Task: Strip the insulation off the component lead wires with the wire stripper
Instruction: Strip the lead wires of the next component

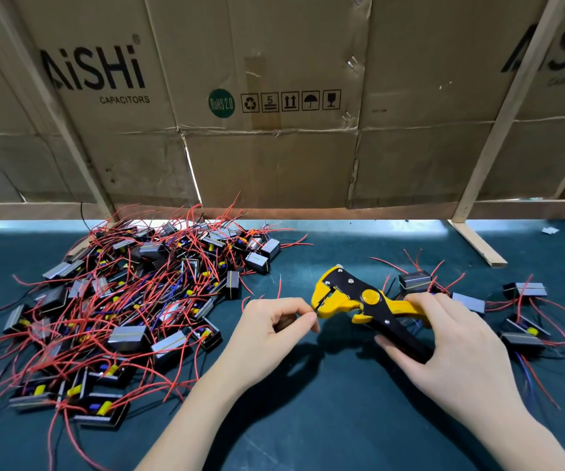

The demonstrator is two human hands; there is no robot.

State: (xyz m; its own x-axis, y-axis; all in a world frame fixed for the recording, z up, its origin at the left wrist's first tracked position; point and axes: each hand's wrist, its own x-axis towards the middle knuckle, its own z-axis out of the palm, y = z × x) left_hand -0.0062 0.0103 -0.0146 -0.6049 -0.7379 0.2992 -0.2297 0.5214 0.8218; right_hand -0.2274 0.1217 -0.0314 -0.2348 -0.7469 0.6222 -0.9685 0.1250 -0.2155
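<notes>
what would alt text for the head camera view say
A person's right hand grips the handles of a yellow and black wire stripper while the left hand pinches a thin wire end at its jaws, above a dark green mat. A big pile of components with red lead wires lies to the left, a few more components to the right, cardboard sheets behind.

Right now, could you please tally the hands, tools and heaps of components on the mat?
Hands: 2, left hand pinching a lead wire, right hand
Wire stripper: 1
Component heaps: 2, large heap, small heap
Total: 5
</notes>
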